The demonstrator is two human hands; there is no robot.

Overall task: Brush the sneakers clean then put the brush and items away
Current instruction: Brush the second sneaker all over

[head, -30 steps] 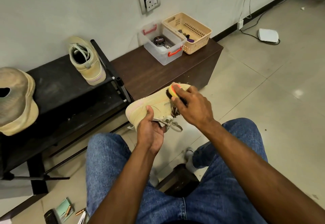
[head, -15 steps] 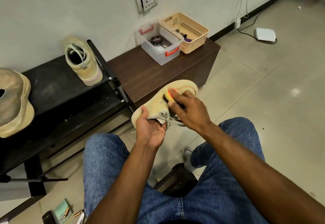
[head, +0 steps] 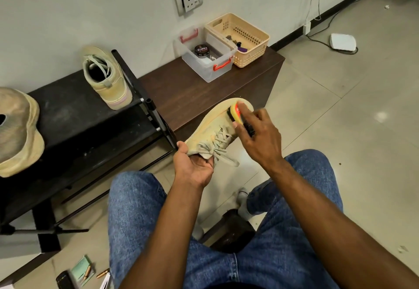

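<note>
Pale floor tiles lie under a person sitting by the brown worktop (head: 181,89). Left hand (head: 195,168) grips the sneaker (head: 215,127) at its heel to keep it steady. Right hand (head: 258,136) fingers curl round the brush (head: 234,113), rubbing its far toe.

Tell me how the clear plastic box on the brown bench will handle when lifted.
The clear box looks thin-walled and holds little besides a tin, so probably light. With no lid on, tilting may slide the contents. Its red handles should give grip.
</note>
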